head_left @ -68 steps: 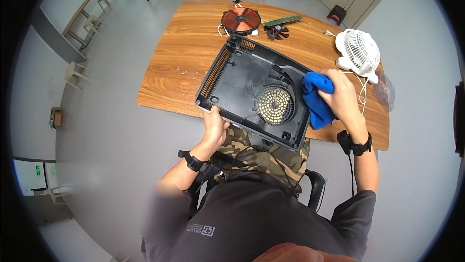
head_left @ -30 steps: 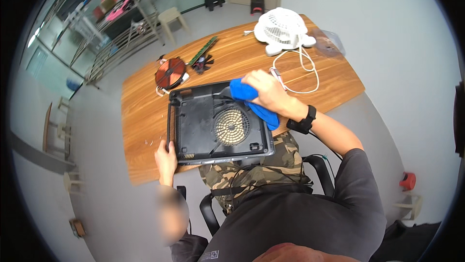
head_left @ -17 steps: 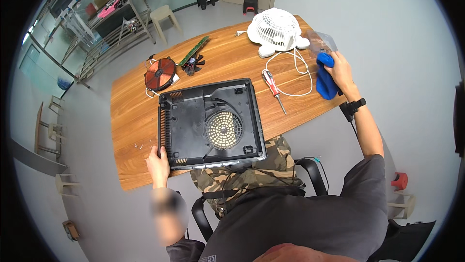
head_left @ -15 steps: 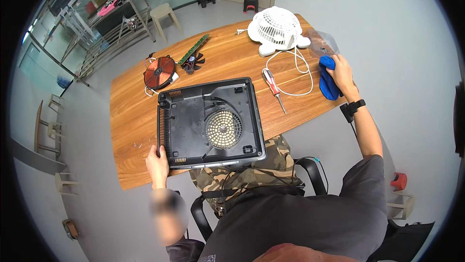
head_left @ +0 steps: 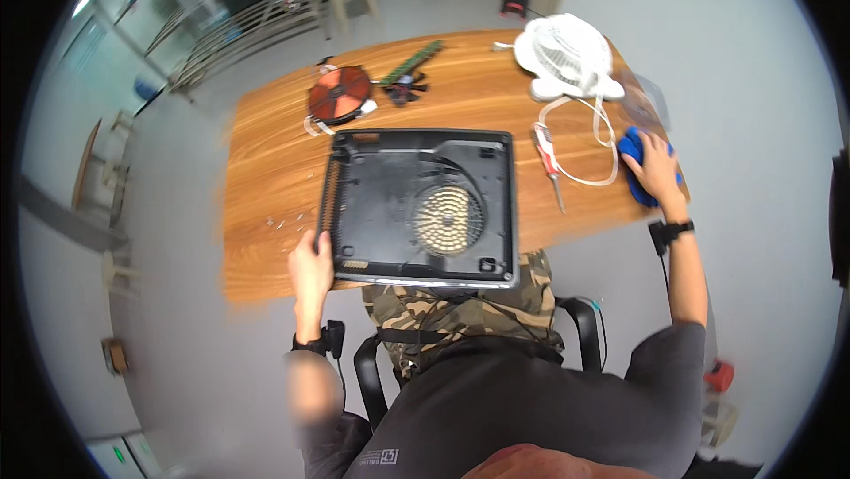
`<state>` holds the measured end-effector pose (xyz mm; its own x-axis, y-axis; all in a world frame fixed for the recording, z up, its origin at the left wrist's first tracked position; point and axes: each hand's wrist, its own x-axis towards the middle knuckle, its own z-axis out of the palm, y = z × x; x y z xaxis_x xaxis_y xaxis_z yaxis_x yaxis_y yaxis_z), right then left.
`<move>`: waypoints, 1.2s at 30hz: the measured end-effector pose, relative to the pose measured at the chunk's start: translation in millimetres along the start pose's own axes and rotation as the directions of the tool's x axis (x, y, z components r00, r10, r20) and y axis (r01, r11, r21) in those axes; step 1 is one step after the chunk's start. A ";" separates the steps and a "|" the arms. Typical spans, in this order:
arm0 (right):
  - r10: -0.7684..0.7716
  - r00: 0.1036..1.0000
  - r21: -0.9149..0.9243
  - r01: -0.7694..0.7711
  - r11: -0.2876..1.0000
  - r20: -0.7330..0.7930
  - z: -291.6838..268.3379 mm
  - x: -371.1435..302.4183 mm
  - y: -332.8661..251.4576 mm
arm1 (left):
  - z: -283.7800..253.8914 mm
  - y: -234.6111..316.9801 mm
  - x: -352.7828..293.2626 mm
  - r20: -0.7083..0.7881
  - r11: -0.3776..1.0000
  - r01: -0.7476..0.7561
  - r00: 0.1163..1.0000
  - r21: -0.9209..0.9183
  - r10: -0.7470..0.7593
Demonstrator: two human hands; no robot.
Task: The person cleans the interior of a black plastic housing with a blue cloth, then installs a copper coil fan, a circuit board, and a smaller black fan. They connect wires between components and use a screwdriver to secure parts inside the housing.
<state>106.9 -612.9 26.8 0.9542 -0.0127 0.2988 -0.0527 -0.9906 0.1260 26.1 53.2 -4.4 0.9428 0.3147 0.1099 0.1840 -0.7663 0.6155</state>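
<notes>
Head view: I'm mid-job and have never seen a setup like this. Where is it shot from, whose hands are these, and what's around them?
There is no robot: these are a person's bare hands. A fisheye camera worn on that person's head looks down, so picture left is their left, and straight edges bend near the rim.

The left hand grips the left side of an open black housing, which juts past the near edge of a wooden table. The right hand is on a blue cloth; blur hides how firmly.

Also on the table: a red-handled screwdriver, a white fan, a copper-coloured coil, a green circuit board and a small black fan.
</notes>
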 end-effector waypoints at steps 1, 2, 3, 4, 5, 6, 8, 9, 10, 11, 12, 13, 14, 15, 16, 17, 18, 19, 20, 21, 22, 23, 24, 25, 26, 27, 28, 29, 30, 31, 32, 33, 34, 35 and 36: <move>-0.011 1.000 -0.033 0.011 0.999 -0.025 -7.6 2.6 -2.2 | -3.2 7.5 -0.4 0.014 1.000 0.016 1.000 0.006 -0.016; -0.031 0.996 -0.035 0.028 0.999 -0.088 -12.2 4.4 -3.9 | -6.7 13.3 -0.5 0.025 0.999 0.035 0.999 0.011 -0.035; -0.030 0.995 0.022 0.032 0.999 -0.093 -21.9 8.9 -12.4 | -5.2 9.2 0.4 0.018 0.999 0.031 0.999 0.013 -0.031; -0.109 0.979 0.060 0.121 0.991 -0.174 -30.3 14.2 -23.9 | -2.5 3.5 0.5 0.020 1.000 0.025 0.999 0.017 -0.025; -0.103 0.987 0.145 0.121 0.982 -0.125 -38.7 18.1 -40.2 | -2.2 2.0 0.6 0.027 0.999 0.042 0.999 0.016 -0.042; -0.089 0.994 0.231 0.103 0.968 -0.068 -43.1 19.3 -60.2 | -3.0 2.9 0.8 0.023 0.999 0.039 0.999 0.030 -0.040; -0.174 0.983 0.345 0.184 0.920 -0.061 -49.0 25.8 -109.0 | -0.7 -2.2 -0.9 0.003 0.999 0.041 0.999 0.009 -0.041; -0.209 0.977 0.323 0.211 0.922 -0.042 -47.1 29.8 -131.6 | -0.8 -3.2 -1.8 -0.015 0.999 0.039 0.999 0.012 -0.038; -0.257 0.966 0.344 0.250 0.905 -0.028 -45.2 34.1 -152.1 | -2.3 -1.3 -3.3 -0.004 0.998 0.058 0.998 -0.003 -0.058; -0.270 0.963 0.366 0.255 0.895 -0.011 -42.4 37.8 -172.1 | -6.9 2.5 -4.5 0.007 0.997 0.075 0.997 -0.015 -0.075; -0.284 0.959 0.387 0.261 0.884 0.002 -39.2 42.3 -188.3 | -10.6 4.3 -4.0 0.014 0.996 0.090 0.996 -0.028 -0.090; -0.275 0.961 0.383 0.246 0.890 0.019 -34.3 45.8 -198.6 | -7.0 -1.5 -3.9 -0.016 0.997 0.076 0.997 -0.032 -0.076; -0.269 0.963 0.382 0.235 0.894 0.036 -26.8 50.0 -208.8 | -8.9 -4.5 -5.6 -0.016 0.996 0.079 0.997 -0.052 -0.080; -0.264 0.960 0.352 0.215 0.911 0.096 -12.8 54.2 -208.5 | -10.0 -6.2 -7.1 -0.012 0.994 0.079 0.997 -0.074 -0.080; -0.259 0.962 0.318 0.220 0.922 0.086 0.4 57.8 -208.2 | -11.7 -7.0 -7.7 -0.007 0.992 0.078 0.997 -0.095 -0.079; -0.256 0.963 0.283 0.224 0.933 0.083 8.9 58.4 -210.7 | -14.6 -6.8 -10.3 -0.012 0.987 0.069 0.997 -0.143 -0.072; -0.253 0.964 0.248 0.226 0.942 0.080 17.1 58.5 -212.1 | -15.7 -10.6 -11.3 -0.019 0.985 0.072 0.997 -0.159 -0.076; -0.259 0.963 0.240 0.235 0.942 0.076 24.6 58.1 -212.0 | -16.1 -15.5 -11.4 -0.026 0.982 0.073 0.997 -0.177 -0.079; -0.265 0.961 0.232 0.242 0.942 0.074 27.4 56.9 -213.4 | -16.6 -19.7 -11.4 -0.031 0.978 0.074 0.996 -0.194 -0.082; -0.270 0.960 0.223 0.248 0.943 0.072 30.2 55.7 -213.9 | -18.4 -22.7 -10.8 -0.034 0.978 0.069 0.996 -0.197 -0.078; -0.261 0.963 0.239 0.239 0.941 0.064 34.5 56.2 -213.6 | -20.5 -25.6 -9.3 -0.037 0.978 0.063 0.997 -0.200 -0.072; -0.252 0.966 0.258 0.229 0.939 0.058 39.3 57.1 -213.8 | -22.9 -29.1 -8.2 -0.038 0.978 0.059 0.997 -0.201 -0.068; -0.241 0.969 0.275 0.218 0.936 0.053 42.9 58.0 -211.8 | -24.1 -32.9 -5.1 -0.039 0.985 0.056 0.997 -0.164 -0.063; -0.237 0.971 0.288 0.216 0.933 0.038 45.7 58.7 -207.6 | -24.6 -36.7 0.1 -0.039 0.991 0.051 0.998 -0.127 -0.056; -0.233 0.972 0.305 0.215 0.928 0.021 46.4 60.6 -205.7 | -27.9 -38.0 6.5 -0.042 0.995 0.045 0.998 -0.087 -0.049; -0.228 0.974 0.321 0.214 0.922 0.004 47.5 60.9 -203.7 | -34.0 -36.0 12.0 -0.038 0.998 0.050 0.998 -0.025 -0.051; -0.212 0.977 0.317 0.204 0.926 -0.010 48.2 60.2 -200.3 | -36.1 -37.0 17.6 -0.048 0.999 0.045 0.998 -0.005 -0.045; -0.193 0.981 0.314 0.191 0.930 -0.025 45.4 59.3 -197.2 | -38.8 -38.0 23.7 -0.059 0.999 0.037 0.998 0.015 -0.036; -0.175 0.984 0.311 0.179 0.933 -0.041 44.7 58.6 -194.4 | -41.3 -37.9 30.0 -0.069 0.999 0.029 0.997 0.035 -0.026; -0.154 0.987 0.308 0.161 0.938 -0.049 48.0 58.1 -191.3 | -44.5 -36.3 36.3 -0.048 0.998 0.009 0.999 0.069 -0.006; -0.136 0.989 0.333 0.146 0.932 -0.054 50.2 57.8 -188.2 | -45.0 -34.5 41.6 -0.034 0.996 0.005 0.999 0.092 -0.001; -0.117 0.991 0.358 0.130 0.924 -0.058 52.3 57.7 -185.1 | -44.6 -32.7 46.5 -0.020 0.993 0.000 1.000 0.116 0.002; -0.099 0.993 0.383 0.116 0.916 -0.062 54.6 57.4 -182.5 | -43.8 -30.8 51.2 -0.006 0.990 -0.004 1.000 0.139 0.005; -0.062 0.997 0.389 0.073 0.918 -0.043 53.7 56.1 -182.2 | -42.0 -30.4 54.4 0.000 0.989 -0.015 1.000 0.147 0.015; -0.024 0.999 0.394 0.032 0.919 -0.024 52.4 53.5 -181.0 | -39.7 -30.5 57.5 0.006 0.988 -0.025 1.000 0.155 0.024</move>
<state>183.0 -441.4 -29.5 0.9478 0.0143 0.3185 0.0976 -0.9640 -0.2472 63.6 116.9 14.2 0.9487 0.2928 0.1195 0.2017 -0.8512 0.4845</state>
